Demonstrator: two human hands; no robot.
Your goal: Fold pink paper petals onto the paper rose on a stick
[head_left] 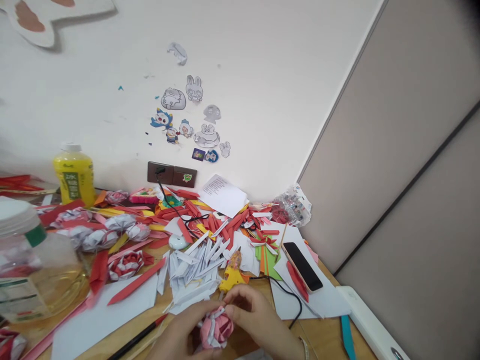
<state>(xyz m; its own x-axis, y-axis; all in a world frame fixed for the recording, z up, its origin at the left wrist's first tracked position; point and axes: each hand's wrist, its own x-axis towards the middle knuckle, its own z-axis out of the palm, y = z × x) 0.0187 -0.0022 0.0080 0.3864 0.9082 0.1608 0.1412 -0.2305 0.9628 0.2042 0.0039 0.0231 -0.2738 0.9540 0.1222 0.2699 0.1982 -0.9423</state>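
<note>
A pink and white folded paper flower [216,329] is held low in front of me. My left hand [183,330] cups it from the left, with its fingers curled round the side. On the right, my right hand [255,315] pinches the flower's upper edge between thumb and fingers. Just beyond my hands lies a yellow glue gun [233,275] with a stained nozzle. White folded paper strips [195,272] are heaped to its left. A red and white paper flower [125,265] rests further left, near a long red strip [137,282].
A large clear jar [37,280] and a yellow drink bottle [75,175] stand at the left. A phone [302,266] lies on paper at the right, near a black cord [294,295]. A black pen [137,339] lies at the front. The wall is behind.
</note>
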